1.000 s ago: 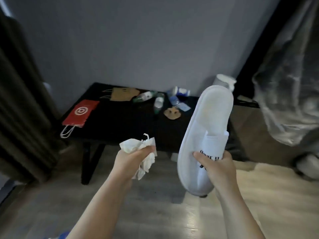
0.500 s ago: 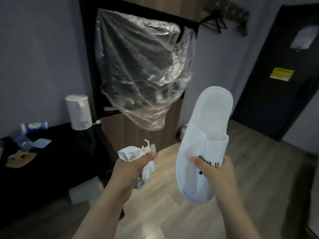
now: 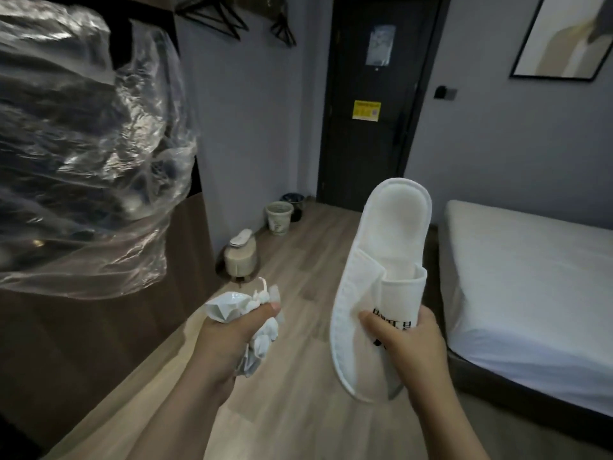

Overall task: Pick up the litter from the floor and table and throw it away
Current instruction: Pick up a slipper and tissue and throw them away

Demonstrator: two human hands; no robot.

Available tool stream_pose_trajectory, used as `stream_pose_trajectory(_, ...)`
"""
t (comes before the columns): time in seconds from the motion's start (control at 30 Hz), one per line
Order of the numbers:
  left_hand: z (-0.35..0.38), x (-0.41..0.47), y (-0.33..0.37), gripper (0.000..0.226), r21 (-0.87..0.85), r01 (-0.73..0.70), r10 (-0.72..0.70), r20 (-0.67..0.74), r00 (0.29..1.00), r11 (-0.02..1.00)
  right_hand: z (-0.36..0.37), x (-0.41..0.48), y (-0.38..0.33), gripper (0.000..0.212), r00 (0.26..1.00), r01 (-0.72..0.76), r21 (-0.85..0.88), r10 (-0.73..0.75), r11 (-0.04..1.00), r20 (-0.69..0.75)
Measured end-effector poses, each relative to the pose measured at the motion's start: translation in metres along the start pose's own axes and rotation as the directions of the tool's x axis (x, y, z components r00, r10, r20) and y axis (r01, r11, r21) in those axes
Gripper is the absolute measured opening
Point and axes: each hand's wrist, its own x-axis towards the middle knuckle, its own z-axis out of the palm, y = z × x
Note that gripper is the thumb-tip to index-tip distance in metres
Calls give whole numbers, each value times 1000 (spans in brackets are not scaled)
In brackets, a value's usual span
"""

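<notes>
Currently, the left hand (image 3: 232, 330) is closed around a wad of crumpled white litter (image 3: 227, 308), with the thumb pressed over the top; part of the wad hangs out below the fist. The right hand (image 3: 411, 346) grips a white disposable slipper (image 3: 391, 234) at its toe band, thumb on the front and fingers curled behind, heel end pointing up. Both items are held in the air above the wooden floor (image 3: 298, 247) and do not touch.

Further out, a second white slipper (image 3: 241, 237) lies on a low round beige object (image 3: 239, 262) beside the wall. Beyond it stand two bins near the dark door (image 3: 371, 144) – a pale bin (image 3: 279, 218) in front, a dark bin (image 3: 296, 203) just behind. A clear plastic bag (image 3: 83, 161) hangs at the left; a bed (image 3: 530, 277) with a white sheet lies at the right.
</notes>
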Motion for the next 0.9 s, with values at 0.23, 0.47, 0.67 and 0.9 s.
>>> stream_pose_trajectory(0.23,7,141,4,31,-33,-15,16,34,999,999,54,114,-9,55,996,2,-28,-4,1000,-88)
stream_pose_trajectory(0.47,14,288,30,30,-58,-10,14,61,998,998,119,225,-36,72,993,-37,-81,27,996,-114)
stream_pose_trajectory(0.67,42,389,19,33,-47,48,-43,105,993,998,143,317,-33,72,988,-64,-139,43,988,-146)
stream_pose_trajectory(0.9,96,527,0,38,48,16,-21,105,994,999,160,465,-20,57,989,-62,-92,49,994,-139)
